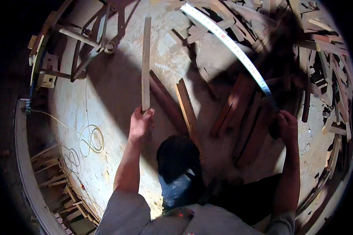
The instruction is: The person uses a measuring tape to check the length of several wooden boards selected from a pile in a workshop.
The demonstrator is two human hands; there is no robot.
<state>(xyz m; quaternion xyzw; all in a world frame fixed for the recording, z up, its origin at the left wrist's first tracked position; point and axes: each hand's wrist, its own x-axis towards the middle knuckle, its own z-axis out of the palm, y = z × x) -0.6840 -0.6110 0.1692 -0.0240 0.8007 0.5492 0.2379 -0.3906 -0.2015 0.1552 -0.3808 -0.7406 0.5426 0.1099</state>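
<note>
My left hand point(140, 124) is closed round the lower end of a narrow wooden strip point(146, 62), which points up and away from me. In my right hand point(288, 125) is a tape measure point(239, 53); its case is mostly lost in dark shadow. The tape's pale blade is drawn out in a long curve toward the upper left, and its free end touches nothing I can make out. Strip and blade are well apart. Beneath them, on the floor, lie a light-edged plank point(187, 107) and a dark reddish board point(166, 100).
Reddish boards point(233, 102) lie between my hands. A heap of scrap wood point(331, 74) fills the right and far right. At upper left stands a metal frame point(82, 38). A looped cable point(92, 143) rests on the left floor, near stacked wood pieces point(72, 201).
</note>
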